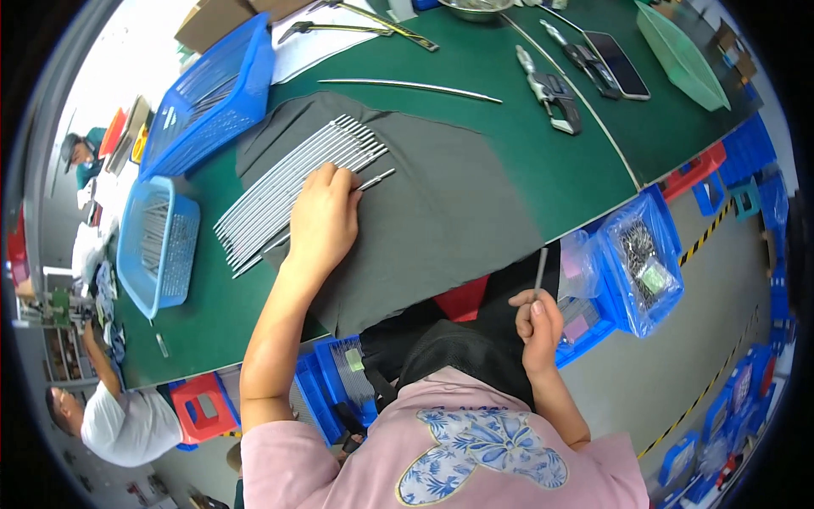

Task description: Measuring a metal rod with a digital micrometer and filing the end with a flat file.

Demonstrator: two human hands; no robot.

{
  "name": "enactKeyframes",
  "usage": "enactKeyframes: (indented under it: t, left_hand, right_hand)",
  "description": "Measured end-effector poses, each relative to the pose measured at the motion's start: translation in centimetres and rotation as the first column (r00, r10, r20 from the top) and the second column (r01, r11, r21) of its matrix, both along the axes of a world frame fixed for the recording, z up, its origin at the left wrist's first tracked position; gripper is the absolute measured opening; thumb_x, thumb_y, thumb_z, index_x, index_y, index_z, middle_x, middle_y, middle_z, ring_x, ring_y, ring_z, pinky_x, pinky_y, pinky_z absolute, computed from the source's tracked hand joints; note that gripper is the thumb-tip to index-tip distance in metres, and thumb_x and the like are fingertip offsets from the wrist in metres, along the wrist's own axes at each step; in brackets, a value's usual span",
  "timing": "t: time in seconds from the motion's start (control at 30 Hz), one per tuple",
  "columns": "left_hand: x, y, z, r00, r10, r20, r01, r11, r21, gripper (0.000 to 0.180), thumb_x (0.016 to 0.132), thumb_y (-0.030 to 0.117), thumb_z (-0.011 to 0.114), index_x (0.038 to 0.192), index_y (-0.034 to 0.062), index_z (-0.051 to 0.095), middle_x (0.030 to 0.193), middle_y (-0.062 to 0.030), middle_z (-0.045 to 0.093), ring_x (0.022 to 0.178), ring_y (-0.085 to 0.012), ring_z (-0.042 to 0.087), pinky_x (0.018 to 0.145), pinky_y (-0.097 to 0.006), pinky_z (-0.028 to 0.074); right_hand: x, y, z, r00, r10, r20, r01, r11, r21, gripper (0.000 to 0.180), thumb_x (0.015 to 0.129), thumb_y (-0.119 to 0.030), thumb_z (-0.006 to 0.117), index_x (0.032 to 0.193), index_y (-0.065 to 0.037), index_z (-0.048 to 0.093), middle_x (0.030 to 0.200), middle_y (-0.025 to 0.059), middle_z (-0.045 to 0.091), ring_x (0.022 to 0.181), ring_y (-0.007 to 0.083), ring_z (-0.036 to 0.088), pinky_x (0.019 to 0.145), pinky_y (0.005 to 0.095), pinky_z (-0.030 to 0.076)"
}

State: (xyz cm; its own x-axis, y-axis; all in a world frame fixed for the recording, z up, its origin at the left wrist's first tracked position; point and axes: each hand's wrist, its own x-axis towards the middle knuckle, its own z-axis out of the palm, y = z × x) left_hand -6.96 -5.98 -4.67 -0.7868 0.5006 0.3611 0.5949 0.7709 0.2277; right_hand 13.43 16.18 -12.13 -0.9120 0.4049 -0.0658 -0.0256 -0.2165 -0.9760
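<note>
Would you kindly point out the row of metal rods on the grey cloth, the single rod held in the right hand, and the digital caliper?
row of metal rods (284, 191), head view, middle of the row.
single rod (541, 270), head view, mid-shaft above the fingers.
digital caliper (555, 95), head view, its dark body.

a green table (543, 161) carries a dark grey cloth (441, 212), two blue baskets (157, 242), calipers (551, 93), a phone (619, 64) and a long rod (411, 87).

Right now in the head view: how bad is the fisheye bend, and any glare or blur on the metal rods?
Head view: strong barrel bend, the green table edge curves and black corners vignette. The row of thin silver metal rods under the left hand is sharp, with mild sheen. Top-left background is blown out white. The single rod in the right hand is slightly soft.
</note>
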Motion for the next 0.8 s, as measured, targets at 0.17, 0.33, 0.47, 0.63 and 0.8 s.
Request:
enactKeyframes:
  t: [0.17, 0.33, 0.47, 0.63, 0.8]
  left_hand:
    - [1.2, 0.0, 1.6, 1.000, -0.004, -0.006, 0.005, 0.995, 0.103, 0.011, 0.078, -0.004, 0.059, 0.088, -0.0005, 0.053, 0.085, -0.0149, 0.053, 0.075, -0.0340, 0.055, 0.064, -0.042, 0.044]
    - [6.0, 3.1, 4.3, 0.954, -0.286, -0.094, 0.296, 0.948, 0.115, 0.018, 0.073, -0.007, 0.059, 0.088, 0.0014, 0.053, 0.084, -0.0132, 0.053, 0.071, -0.0307, 0.056, 0.060, -0.037, 0.046]
    - [8.3, 6.1, 1.4, 0.938, -0.347, -0.028, 0.347, 0.937, 0.033, 0.021, 0.070, 0.003, 0.064, 0.090, 0.0028, 0.057, 0.086, -0.0083, 0.053, 0.073, -0.0248, 0.056, 0.058, -0.034, 0.047]
    - [8.2, 7.2, 0.3, 0.931, -0.357, -0.074, 0.359, 0.933, 0.018, 0.019, 0.070, 0.004, 0.066, 0.087, 0.0040, 0.058, 0.084, -0.0082, 0.053, 0.074, -0.0260, 0.053, 0.061, -0.034, 0.043]
    - [8.4, 7.9, -0.2, 0.952, -0.296, 0.077, 0.269, 0.930, 0.251, 0.016, 0.069, 0.001, 0.067, 0.084, 0.0050, 0.062, 0.082, -0.0076, 0.053, 0.072, -0.0252, 0.050, 0.061, -0.035, 0.041]
  right_hand:
    - [-0.2, -0.2, 1.0, 0.992, 0.065, 0.106, -0.064, 0.998, -0.012, 0.032, 0.101, -0.025, 0.036, 0.083, -0.003, 0.049, 0.053, 0.0005, 0.041, 0.044, 0.0063, 0.039, 0.043, 0.0197, 0.030]
    - [-1.9, 0.5, 2.1, 0.996, -0.032, 0.078, 0.026, 0.997, 0.070, 0.028, 0.099, -0.016, 0.042, 0.079, -0.001, 0.053, 0.057, 0.0008, 0.047, 0.049, 0.0053, 0.043, 0.048, 0.0211, 0.035]
    - [-2.6, 1.0, 2.4, 0.986, -0.044, 0.163, -0.002, 0.962, 0.275, 0.026, 0.096, -0.015, 0.048, 0.076, 0.001, 0.057, 0.062, 0.0053, 0.056, 0.055, 0.0100, 0.051, 0.053, 0.0254, 0.040]
    - [-2.5, 0.6, 2.4, 0.989, -0.032, 0.141, -0.016, 0.945, 0.328, 0.026, 0.096, -0.018, 0.049, 0.080, -0.002, 0.062, 0.057, -0.0036, 0.047, 0.048, 0.0014, 0.041, 0.044, 0.0192, 0.031]
    - [-2.2, 0.4, 3.2, 0.995, -0.063, 0.084, 0.027, 0.929, 0.369, 0.021, 0.094, -0.013, 0.052, 0.083, -0.001, 0.065, 0.055, -0.0037, 0.048, 0.045, 0.0014, 0.040, 0.043, 0.0199, 0.030]
